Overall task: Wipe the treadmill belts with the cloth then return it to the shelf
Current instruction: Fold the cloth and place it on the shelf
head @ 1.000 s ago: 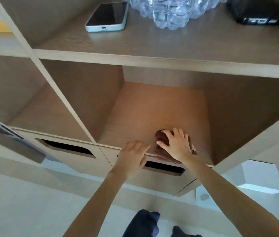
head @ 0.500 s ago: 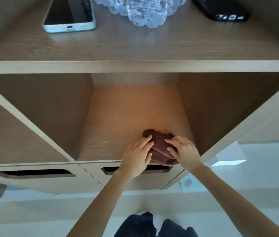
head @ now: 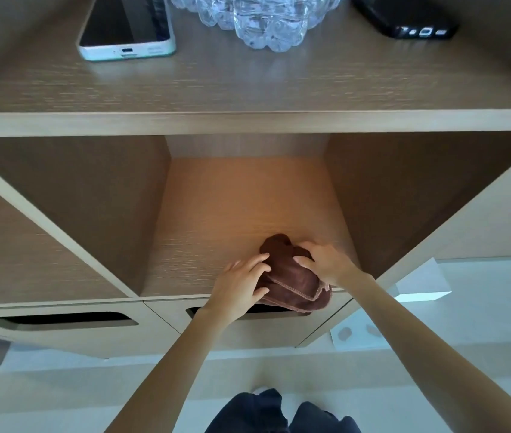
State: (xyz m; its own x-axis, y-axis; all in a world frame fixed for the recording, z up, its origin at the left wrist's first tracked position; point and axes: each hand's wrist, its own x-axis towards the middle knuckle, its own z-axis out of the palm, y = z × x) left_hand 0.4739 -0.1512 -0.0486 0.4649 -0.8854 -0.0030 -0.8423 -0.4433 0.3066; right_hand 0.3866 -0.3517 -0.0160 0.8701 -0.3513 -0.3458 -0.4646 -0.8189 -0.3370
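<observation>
Since half a second earlier the right hand had slid a bit further back over the brown cloth, and the left hand had closed in tighter on its left side. So the cloth looked more bunched up between them, though it sat in pretty much the same spot.

That spot was on the shelf in the middle open compartment, toward the front right corner. The near end of the cloth hung slightly over the front edge, just above the slot of the drawer underneath. The stitched hem was showing on the near side.

Both hands were on the cloth. The left hand had its fingertips curled onto the left side with the thumb tucked against the lower fold, so it was gripping the cloth. The right hand had its fingers curled over the back right part with the thumb pressed on top, gripping it too. Both forearms were bare and reached in from the bottom of the view.

Up on the upper shelf there was a phone in a pale case lying flat toward the left. A clear bumpy container sat in the middle, and a black gadget was off to the right, all well apart from the cloth.

Another drawer with a slot was on the lower left. Dark trousers showed at the bottom over a pale floor.
</observation>
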